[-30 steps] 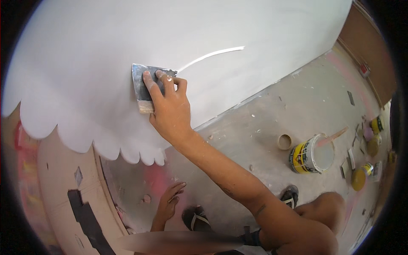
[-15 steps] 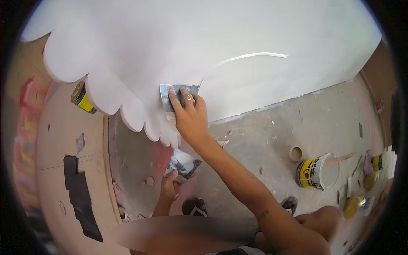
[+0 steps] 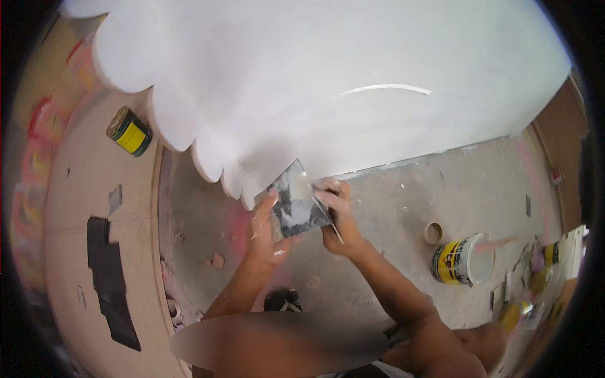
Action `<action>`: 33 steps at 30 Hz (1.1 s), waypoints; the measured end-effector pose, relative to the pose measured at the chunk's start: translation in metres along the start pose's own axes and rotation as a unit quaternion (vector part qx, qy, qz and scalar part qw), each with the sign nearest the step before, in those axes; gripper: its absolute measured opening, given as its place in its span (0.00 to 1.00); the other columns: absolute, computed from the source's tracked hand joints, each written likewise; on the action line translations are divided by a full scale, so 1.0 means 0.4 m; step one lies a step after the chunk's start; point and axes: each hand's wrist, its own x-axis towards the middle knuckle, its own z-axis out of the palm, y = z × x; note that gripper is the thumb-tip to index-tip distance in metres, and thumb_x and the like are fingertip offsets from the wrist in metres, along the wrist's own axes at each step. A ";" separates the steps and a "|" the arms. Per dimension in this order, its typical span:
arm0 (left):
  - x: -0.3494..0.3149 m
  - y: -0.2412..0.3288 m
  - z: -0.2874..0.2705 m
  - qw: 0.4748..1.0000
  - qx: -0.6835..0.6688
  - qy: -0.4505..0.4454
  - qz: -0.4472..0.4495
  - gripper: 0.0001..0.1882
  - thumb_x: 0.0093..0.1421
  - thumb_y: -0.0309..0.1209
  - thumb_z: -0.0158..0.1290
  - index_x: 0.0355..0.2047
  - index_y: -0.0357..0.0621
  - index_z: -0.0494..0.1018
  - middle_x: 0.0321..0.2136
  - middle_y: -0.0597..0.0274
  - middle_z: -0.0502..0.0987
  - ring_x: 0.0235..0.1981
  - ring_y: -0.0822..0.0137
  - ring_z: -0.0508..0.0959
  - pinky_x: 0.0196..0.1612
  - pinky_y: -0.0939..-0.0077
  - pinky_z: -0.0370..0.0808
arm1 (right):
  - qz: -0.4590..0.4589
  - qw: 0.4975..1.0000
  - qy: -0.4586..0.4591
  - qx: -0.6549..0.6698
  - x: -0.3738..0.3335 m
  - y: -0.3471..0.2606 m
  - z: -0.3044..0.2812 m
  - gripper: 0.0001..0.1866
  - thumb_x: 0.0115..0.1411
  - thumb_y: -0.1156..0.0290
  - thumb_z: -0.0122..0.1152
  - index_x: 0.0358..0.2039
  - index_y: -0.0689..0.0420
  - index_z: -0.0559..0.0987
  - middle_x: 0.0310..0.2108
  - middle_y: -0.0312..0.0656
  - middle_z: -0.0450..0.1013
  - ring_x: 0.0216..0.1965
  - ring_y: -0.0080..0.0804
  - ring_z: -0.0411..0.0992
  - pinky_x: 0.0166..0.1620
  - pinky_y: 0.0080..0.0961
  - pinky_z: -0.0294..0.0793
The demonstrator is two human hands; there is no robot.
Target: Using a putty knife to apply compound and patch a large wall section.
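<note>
My left hand (image 3: 262, 228) grips a dark flat putty spreader (image 3: 295, 200) smeared with white filler. Closed around a second, thin putty scraper (image 3: 329, 217), my right hand (image 3: 341, 220) holds it nearly edge-on at the right side of the left spreader. Both hands are in front of the lower edge of a large white panel (image 3: 265, 75) with a scalloped left side. A curved raised white strip (image 3: 391, 88) runs across the panel. White smears mark my fingers; the handles of both tools are hidden.
An open white-and-yellow bucket (image 3: 454, 261) with a stick stands on the grey floor (image 3: 391, 195) at right, beside a tape roll (image 3: 433, 233). A yellow-labelled can (image 3: 130, 132) sits left on a pale board (image 3: 132, 189) bearing black patches. More cans and scraps lie far right.
My right hand has come down off the panel with its scraper, toward my left hand. My left hand has risen with its spreader, and the two tools now meet. The view has shifted slightly.
</note>
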 end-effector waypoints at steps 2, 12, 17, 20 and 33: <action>-0.016 0.018 0.010 0.997 0.026 -0.052 0.044 0.23 0.66 0.42 0.50 0.55 0.40 0.68 0.44 0.56 0.78 0.40 0.62 0.81 0.27 0.66 0.81 | 0.059 0.967 -0.174 -0.177 0.024 0.023 -0.064 0.40 0.43 0.94 0.52 0.60 0.54 0.68 0.52 0.51 0.63 0.53 0.51 0.64 0.57 0.36 0.67; 0.031 0.016 0.083 0.740 0.438 -0.254 0.443 0.26 0.58 0.14 0.42 0.59 0.34 0.63 0.59 0.41 0.66 0.59 0.43 0.70 0.66 0.50 0.62 | 0.470 0.629 0.230 0.575 0.061 -0.105 -0.110 0.13 0.61 0.75 0.57 0.47 0.60 0.73 0.34 0.40 0.77 0.27 0.32 0.77 0.29 0.29 0.78; 0.052 0.016 0.067 0.588 0.654 -0.274 0.390 0.33 0.52 0.07 0.42 0.58 0.44 0.68 0.61 0.44 0.65 0.65 0.45 0.65 0.67 0.58 0.62 | 0.452 0.632 0.169 0.606 0.026 -0.063 -0.210 0.14 0.60 0.77 0.57 0.47 0.61 0.74 0.37 0.41 0.78 0.30 0.28 0.79 0.24 0.19 0.79; 0.023 0.010 0.018 0.555 0.752 -0.333 0.126 0.33 0.52 0.09 0.43 0.58 0.44 0.70 0.61 0.47 0.67 0.63 0.48 0.67 0.66 0.60 0.63 | 0.377 0.692 0.225 0.573 0.025 -0.012 -0.328 0.17 0.60 0.76 0.58 0.50 0.63 0.72 0.41 0.44 0.77 0.35 0.30 0.78 0.29 0.23 0.79; -0.027 -0.076 -0.093 0.635 0.698 -0.238 0.230 0.26 0.55 0.17 0.43 0.55 0.38 0.72 0.56 0.48 0.72 0.59 0.49 0.70 0.66 0.56 0.61 | 0.176 0.835 0.402 -0.331 0.256 0.217 -0.672 0.17 0.64 0.77 0.50 0.54 0.62 0.74 0.49 0.53 0.73 0.48 0.53 0.72 0.53 0.38 0.70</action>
